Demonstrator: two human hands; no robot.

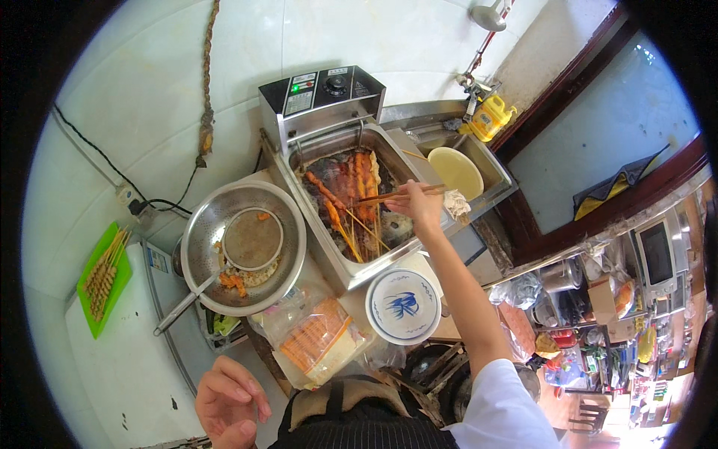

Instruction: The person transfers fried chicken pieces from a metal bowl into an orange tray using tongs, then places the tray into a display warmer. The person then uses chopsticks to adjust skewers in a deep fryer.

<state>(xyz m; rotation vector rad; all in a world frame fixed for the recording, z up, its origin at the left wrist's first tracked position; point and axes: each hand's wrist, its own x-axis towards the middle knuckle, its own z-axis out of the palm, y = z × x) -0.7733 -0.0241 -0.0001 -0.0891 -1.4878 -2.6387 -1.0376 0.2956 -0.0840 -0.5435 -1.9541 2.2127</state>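
My right hand (420, 208) grips a pair of wooden chopsticks (384, 197) over the steel electric fryer (327, 258). The chopstick tips reach in among several reddish-orange fried skewers (362, 176), whose sticks point toward me in the dark, bubbling oil. Some skewers lie slantwise, others side by side at the far end. Low on the left, my left hand (230, 400) hangs with loosely bent fingers and nothing in it. Left of the fryer, a large perforated steel colander (196, 243) holds a long-handled mesh strainer (254, 238) and orange fried scraps (233, 283).
A white bowl with a blue pattern (404, 307) stands before the fryer, beside plastic food bags (318, 340). A green tray (96, 283) of skewers lies far left. At right are a sink (499, 177), a cream basin (456, 173), a yellow jug (490, 118) and a crumpled cloth (455, 203).
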